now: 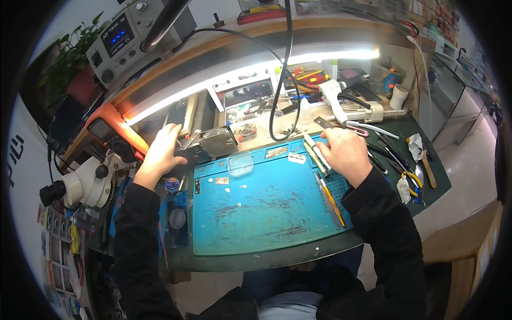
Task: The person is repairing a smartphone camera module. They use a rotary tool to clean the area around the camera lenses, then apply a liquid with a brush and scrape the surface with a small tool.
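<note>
My left hand is over the left rear corner of the blue work mat, thumb apart from the fingers, holding nothing I can see. Beside it stand a small metal-sided box and an orange-cased multimeter. At the mat's right rear corner, my right hand has its fingers curled down; what is in them is hidden. Slim green-and-white tubes lie right against its fingers. On the mat are a clear plastic dish, small white scraps, and a yellow-handled slim tool.
A white microscope stands at the left. Pliers, tweezers and a wooden-handled brush crowd the right side. A black cable hangs over the rear. A lit strip runs below the shelf holding a bench power unit.
</note>
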`<state>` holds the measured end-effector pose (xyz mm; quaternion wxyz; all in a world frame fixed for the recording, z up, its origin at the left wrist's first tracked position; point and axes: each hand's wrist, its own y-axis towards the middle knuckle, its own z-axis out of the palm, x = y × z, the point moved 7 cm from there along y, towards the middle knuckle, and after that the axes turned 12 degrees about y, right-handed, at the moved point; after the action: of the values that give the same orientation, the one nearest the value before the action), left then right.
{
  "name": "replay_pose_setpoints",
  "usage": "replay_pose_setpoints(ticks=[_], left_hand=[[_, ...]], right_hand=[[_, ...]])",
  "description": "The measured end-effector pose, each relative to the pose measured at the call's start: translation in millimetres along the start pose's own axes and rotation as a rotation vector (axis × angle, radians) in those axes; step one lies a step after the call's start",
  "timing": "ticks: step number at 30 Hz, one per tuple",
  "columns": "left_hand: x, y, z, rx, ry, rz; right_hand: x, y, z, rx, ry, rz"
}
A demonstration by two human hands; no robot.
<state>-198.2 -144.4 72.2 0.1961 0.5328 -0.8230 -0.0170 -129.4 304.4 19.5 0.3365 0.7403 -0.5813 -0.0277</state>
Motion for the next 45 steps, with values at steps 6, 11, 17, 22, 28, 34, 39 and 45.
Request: replay_pose_setpoints(ticks=[6, 11, 17, 22, 28, 34, 39, 45], left_hand=[[4, -2, -1, -0.048, -0.018, -0.007], [5, -2, 0, -0.013, -0.020, 0.002], [-3, -2, -6, 0.011, 0.003, -0.047], [0, -2, -4, 0.017, -0.008, -0.024], [-1, 2, -1, 0.049, 0.001, -0.031], [5, -1, 2, 0.062, -0.002, -0.075], [15, 10, 1, 0.202, -0.179, -0.188], [40, 45, 0, 0.219, -0.459, -0.400]], right_hand=[[-2, -1, 16, 0.006, 0.079, 0.005], [-6, -2, 23, 0.028, 0.099, 0.036], [-3, 1, 23, 0.057, 0.082, 0.036], [-3, 0, 23, 0.031, 0.072, 0.041], [-10, -3, 21, -0.080, 0.060, -0.052], [-4, -2, 23, -0.029, 0.039, -0.013], [-6, -2, 23, 0.015, 0.016, 0.030], [-3, 0, 22, 0.034, 0.034, 0.050]])
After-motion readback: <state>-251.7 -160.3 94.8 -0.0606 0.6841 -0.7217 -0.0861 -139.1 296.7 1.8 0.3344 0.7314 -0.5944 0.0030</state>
